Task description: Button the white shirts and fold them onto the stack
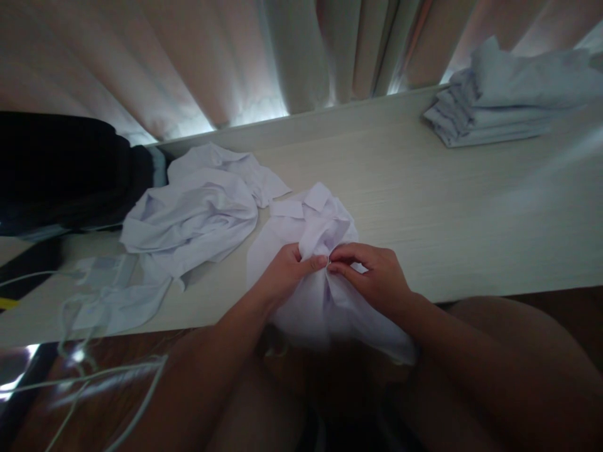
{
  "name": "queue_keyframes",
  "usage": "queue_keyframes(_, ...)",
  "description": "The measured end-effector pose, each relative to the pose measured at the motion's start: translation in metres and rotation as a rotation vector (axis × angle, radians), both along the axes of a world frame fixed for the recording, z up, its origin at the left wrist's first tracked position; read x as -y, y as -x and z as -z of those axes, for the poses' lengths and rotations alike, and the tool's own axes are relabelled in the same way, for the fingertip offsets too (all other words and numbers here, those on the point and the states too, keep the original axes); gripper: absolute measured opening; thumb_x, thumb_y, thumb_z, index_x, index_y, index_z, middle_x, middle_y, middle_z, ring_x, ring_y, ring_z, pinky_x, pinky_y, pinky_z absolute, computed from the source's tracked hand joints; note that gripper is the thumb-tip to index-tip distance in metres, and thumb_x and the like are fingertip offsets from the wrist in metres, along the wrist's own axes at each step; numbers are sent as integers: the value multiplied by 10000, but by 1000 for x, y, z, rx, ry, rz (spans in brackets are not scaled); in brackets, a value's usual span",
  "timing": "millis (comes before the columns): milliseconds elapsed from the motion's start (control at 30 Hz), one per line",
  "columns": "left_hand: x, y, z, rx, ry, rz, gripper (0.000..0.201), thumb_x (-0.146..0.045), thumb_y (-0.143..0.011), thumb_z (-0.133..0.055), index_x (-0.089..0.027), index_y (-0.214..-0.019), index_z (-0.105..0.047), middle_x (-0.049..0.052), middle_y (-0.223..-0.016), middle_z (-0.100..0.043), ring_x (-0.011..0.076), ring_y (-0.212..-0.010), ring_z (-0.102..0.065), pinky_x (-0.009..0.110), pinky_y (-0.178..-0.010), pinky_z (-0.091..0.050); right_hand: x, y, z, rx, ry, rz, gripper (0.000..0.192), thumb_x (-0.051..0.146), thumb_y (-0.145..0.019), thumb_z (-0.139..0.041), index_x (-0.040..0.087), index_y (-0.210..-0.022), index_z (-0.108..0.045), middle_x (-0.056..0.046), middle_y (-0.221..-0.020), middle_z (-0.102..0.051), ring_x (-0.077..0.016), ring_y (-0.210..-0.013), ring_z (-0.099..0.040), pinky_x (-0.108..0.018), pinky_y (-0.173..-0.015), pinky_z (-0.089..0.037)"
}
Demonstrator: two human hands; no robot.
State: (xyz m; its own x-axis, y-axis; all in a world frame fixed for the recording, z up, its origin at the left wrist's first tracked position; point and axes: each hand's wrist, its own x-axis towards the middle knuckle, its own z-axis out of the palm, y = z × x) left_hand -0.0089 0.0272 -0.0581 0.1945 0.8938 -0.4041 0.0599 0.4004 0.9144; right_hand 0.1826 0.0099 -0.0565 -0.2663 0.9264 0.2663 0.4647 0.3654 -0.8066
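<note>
White shirt (318,298) draped over near edge of table (414,188), directly under hands. Left hand (289,270) and right hand (374,273) pinch its front, fingertips nearly meeting; collar (288,209) lies beyond them.

Pale curtains (301,56) hang behind a light table (471,213), with brightness along their lower edges; a stack of folded white cloth (513,94) lies at far right; a crumpled white garment (202,207) lies at left, just beside a dark, indistinct bulk (61,169). White cables (120,369) loop at lower left; the floor (560,317) is dark brown.
</note>
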Motion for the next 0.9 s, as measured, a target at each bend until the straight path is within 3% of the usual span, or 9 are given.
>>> queue_keyframes(333,1,-1,9,122,79,-11,483,-499,-519,-908,-137,-771,-711,51,-741,-727,214,-753,-691,279,-675,-542,-2,0,-1,-79,99,-78,62,281,-849,-713,223,-871,-709,-3,-865,-732,-154,-759,-655,-253,-720,-481)
queue_keyframes(500,3,-3,9,165,69,30,449,-503,-551,-891,-149,-762,-714,43,-726,-717,198,-728,-677,284,-690,-541,-3,-1,1,-97,42,-110,75,285,-858,-695,215,-877,-675,-4,-835,-700,-143,-741,-633,-249,-711,-476)
queue_keyframes(667,1,5,5,-29,-18,15,359,-451,-618,-870,-150,-741,-716,31,-702,-705,170,-672,-648,234,-589,-498,-7,-3,1,19,-40,-162,71,188,-817,-669,213,-871,-631,9,-804,-660,-133,-724,-597,-245,-712,-449)
queue_keyframes(900,4,2,-10,-359,-218,34,350,-466,-671,-818,-137,-717,-708,-6,-650,-645,123,-580,-535,208,-498,-386,-9,-1,8,148,-100,-108,100,155,-779,-611,199,-859,-569,-6,-794,-594,-145,-717,-542,-260,-700,-426)
